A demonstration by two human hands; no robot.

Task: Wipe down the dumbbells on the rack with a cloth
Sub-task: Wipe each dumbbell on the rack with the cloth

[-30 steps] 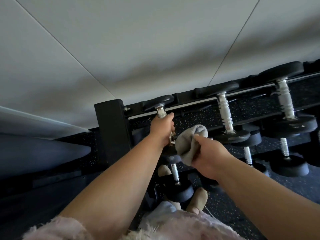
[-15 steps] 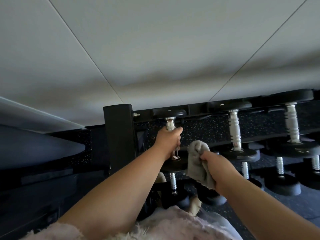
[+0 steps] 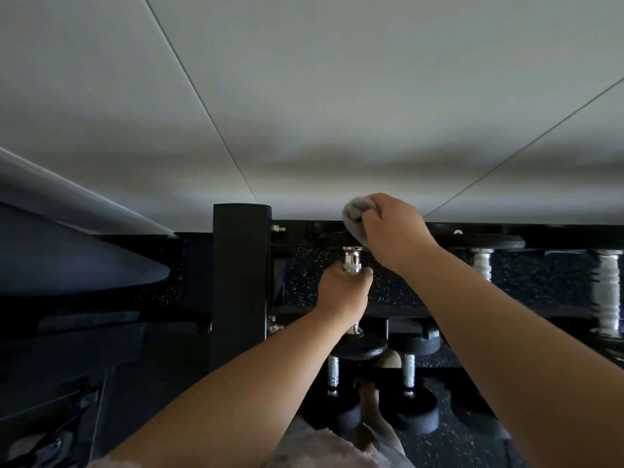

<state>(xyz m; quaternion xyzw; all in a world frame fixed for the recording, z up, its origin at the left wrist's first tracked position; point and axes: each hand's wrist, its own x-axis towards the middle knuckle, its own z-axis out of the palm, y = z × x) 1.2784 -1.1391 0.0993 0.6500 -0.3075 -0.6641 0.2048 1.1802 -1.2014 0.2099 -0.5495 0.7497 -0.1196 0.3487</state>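
Left hand: your left hand (image 3: 344,293) sits at the centre of the frame, its fingers curled tight round the ribbed chrome handle (image 3: 353,263) of a dumbbell.
Held dumbbell: the black-headed, chrome-handled dumbbell (image 3: 363,347) is the leftmost on the top tier. Its near head shows just below your left wrist, and its far head lies against the back rail.
Right hand: your right hand (image 3: 393,233), just above centre, is clenched round the cloth, with the knuckles facing the camera.
Cloth: the small, bunched grey cloth (image 3: 353,214) pokes out of your right fist on the left and meets the far head of the held dumbbell (the contact itself lies in shadow, so you cannot make out how firmly it presses).
Rack: the black metal rack's square upright post (image 3: 241,282) stands just left of your left hand.
Same tier: two more chrome-handled dumbbells (image 3: 483,263) (image 3: 607,292) rest at the right of the frame, beyond your right forearm.
Lower tier: two smaller black dumbbells (image 3: 332,374) (image 3: 409,369) lie side by side at lower centre.
Floor: black speckled rubber flooring (image 3: 304,282) shows through the rack.
Wall: a white panelled wall (image 3: 304,96) fills the upper half.
Bottom edge: a pale pink fluffy garment (image 3: 320,450) is visible between your forearms.
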